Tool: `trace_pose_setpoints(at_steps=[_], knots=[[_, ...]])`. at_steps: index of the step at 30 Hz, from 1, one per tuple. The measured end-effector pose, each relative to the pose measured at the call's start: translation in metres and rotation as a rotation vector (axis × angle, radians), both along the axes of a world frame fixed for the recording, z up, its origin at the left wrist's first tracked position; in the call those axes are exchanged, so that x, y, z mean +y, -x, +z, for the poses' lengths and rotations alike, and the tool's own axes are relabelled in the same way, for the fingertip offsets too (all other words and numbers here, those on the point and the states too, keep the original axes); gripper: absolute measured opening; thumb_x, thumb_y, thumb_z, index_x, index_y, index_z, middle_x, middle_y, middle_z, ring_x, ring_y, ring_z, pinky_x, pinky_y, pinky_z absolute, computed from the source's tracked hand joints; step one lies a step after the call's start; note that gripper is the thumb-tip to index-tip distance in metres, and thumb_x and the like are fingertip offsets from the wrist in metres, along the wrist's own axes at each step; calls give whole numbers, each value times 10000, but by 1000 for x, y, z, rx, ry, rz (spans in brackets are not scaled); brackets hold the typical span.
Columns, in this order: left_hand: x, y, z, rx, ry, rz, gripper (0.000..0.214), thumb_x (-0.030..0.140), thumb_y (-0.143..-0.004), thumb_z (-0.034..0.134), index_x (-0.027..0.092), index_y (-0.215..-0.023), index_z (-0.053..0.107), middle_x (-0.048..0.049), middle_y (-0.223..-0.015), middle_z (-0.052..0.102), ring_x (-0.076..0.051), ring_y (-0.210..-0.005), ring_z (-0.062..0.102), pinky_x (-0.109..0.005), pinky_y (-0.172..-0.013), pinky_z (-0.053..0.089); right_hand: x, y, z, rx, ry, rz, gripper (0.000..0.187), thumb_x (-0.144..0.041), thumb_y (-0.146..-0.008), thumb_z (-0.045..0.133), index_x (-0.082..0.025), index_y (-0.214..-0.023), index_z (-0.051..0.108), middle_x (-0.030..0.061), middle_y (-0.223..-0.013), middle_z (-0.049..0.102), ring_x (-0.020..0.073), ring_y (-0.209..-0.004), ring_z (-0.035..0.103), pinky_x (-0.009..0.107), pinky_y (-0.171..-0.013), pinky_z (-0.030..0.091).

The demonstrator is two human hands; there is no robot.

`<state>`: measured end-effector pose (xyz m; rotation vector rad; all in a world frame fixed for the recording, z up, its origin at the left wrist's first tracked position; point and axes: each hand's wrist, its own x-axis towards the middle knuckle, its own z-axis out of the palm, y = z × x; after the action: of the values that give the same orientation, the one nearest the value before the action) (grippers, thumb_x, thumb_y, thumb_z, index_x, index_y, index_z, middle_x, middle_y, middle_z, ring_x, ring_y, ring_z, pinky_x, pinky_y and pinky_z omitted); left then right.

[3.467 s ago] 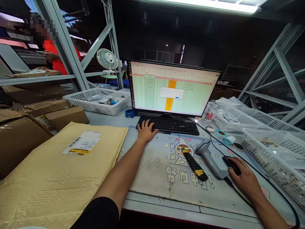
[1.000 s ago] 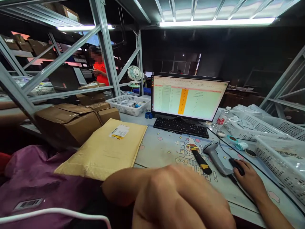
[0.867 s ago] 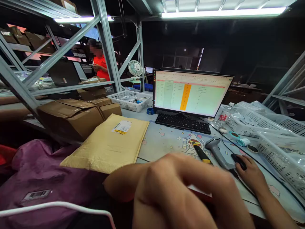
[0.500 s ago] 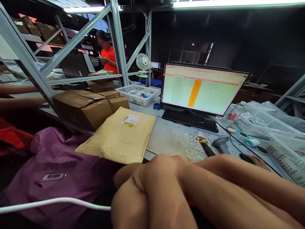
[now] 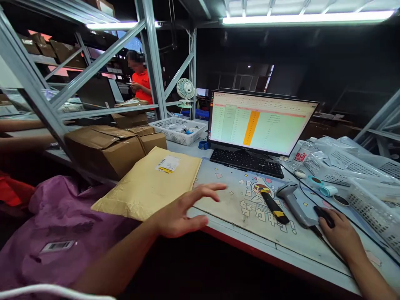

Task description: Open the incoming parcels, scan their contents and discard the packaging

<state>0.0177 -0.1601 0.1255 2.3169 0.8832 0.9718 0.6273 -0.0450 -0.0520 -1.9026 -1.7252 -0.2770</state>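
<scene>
My left hand (image 5: pixel 183 212) hovers open, fingers apart, just right of a yellow padded mailer (image 5: pixel 146 185) with a white shipping label, and touches neither it nor anything else I can tell. My right hand (image 5: pixel 339 235) rests on a black computer mouse (image 5: pixel 324 216). Just left of that hand, a grey handheld barcode scanner (image 5: pixel 293 204) and a black-and-yellow utility knife (image 5: pixel 274 207) lie on a printed desk mat (image 5: pixel 225 204).
A keyboard (image 5: pixel 246 162) sits below a spreadsheet monitor (image 5: pixel 259 123). Cardboard boxes (image 5: pixel 104 150) stand left; a purple plastic bag (image 5: pixel 62 233) lies lower left. White mesh baskets (image 5: pixel 371 204) and a water bottle (image 5: pixel 303 152) crowd the right. A co-worker (image 5: pixel 140 79) stands beyond steel shelving.
My left hand has dropped from close before the camera to the desk edge, its fingers spreading. The scanner and knife are uncovered again, and my right hand stays on the mouse.
</scene>
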Motion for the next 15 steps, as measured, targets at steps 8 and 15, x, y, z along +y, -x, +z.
trace_pose_setpoints(at_steps=[8, 15], knots=[[-6, 135, -105, 666, -53, 594, 1005, 398, -746, 884, 287, -1653, 465, -134, -1749, 386, -419, -1636, 335, -634, -1306, 336, 3, 2, -4, 31, 8, -59, 652, -602, -921, 436, -187, -1337, 717, 177, -1425, 652, 386, -1292, 649, 511, -1130, 508], [7, 140, -135, 596, -279, 686, 649, 80, -852, 479, 211, -1441, 719, -89, -1554, 644, -316, -1441, 630, -517, -1234, 496, -15, 31, 42, 5, -88, -32, 666, -537, -856, 502, -181, -1381, 705, 179, -1356, 706, 374, -1232, 672, 494, -1050, 558]])
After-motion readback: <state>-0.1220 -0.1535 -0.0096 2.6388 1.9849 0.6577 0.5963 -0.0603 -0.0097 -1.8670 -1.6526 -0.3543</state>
